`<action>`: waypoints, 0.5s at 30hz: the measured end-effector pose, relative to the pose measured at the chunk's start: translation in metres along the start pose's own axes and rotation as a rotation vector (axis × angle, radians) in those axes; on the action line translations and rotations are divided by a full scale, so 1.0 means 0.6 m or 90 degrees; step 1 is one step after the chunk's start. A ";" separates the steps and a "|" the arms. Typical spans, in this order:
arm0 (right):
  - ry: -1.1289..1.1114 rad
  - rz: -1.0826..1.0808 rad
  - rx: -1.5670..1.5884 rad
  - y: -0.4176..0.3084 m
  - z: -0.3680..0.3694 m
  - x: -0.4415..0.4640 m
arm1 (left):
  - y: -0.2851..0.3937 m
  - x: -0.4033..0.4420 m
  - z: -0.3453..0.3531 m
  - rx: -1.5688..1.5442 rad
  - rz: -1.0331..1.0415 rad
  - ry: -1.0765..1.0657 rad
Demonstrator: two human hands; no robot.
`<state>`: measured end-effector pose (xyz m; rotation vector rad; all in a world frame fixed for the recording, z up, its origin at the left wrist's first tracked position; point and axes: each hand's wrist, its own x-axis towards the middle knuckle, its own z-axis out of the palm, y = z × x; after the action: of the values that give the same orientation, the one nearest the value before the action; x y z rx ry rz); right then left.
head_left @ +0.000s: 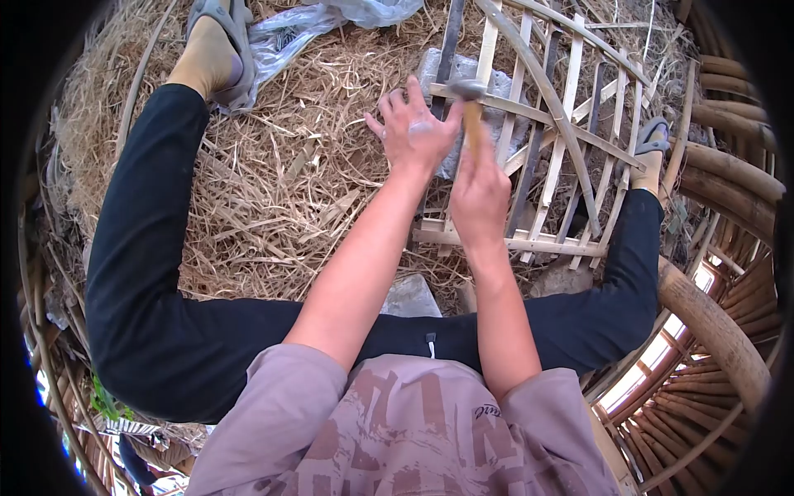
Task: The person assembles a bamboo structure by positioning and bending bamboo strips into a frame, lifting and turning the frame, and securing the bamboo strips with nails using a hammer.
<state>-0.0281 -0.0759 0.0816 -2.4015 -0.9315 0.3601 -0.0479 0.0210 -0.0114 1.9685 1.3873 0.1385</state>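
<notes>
My right hand (481, 194) is wrapped round the wooden handle of a hammer (467, 89). The handle is a little blurred, and the metal head is over a crosspiece of a bamboo slat frame (576, 124). Close on the left, my left hand (413, 136) has its fingers spread, with the thumb by the hammer head and the slat end. Whether its thumb touches the slat I cannot tell. Light and dark slats cross in the frame, with a curved strip over them. A grey stone block (502, 87) lies beneath the joint under the hammer.
Dry straw and bamboo shavings (273, 190) cover the ground. Clear plastic sheeting (289, 41) lies by my left foot. My right foot (651, 153) rests at the frame's far right edge. Another stone (411, 296) is near my lap. Bamboo poles (719, 331) stand on the right.
</notes>
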 end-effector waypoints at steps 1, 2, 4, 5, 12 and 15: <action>0.003 -0.028 0.018 0.007 0.003 0.003 | -0.001 0.002 0.002 -0.008 -0.001 -0.001; 0.028 -0.022 0.032 0.006 0.000 -0.003 | -0.001 0.000 0.004 -0.007 0.000 -0.006; 0.072 -0.016 0.066 -0.011 -0.004 -0.012 | 0.002 0.000 -0.002 -0.005 -0.004 -0.007; 0.112 0.027 0.098 -0.016 -0.002 -0.017 | 0.001 -0.002 -0.004 -0.009 -0.011 -0.012; -0.056 0.199 0.154 -0.003 -0.015 0.013 | 0.005 0.000 -0.006 -0.005 -0.014 -0.015; -0.094 0.203 0.119 0.000 -0.012 0.012 | 0.005 0.000 -0.007 -0.003 -0.015 -0.015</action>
<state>-0.0198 -0.0737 0.0873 -2.3710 -0.5432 0.7186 -0.0475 0.0225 -0.0064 1.9430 1.3932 0.1075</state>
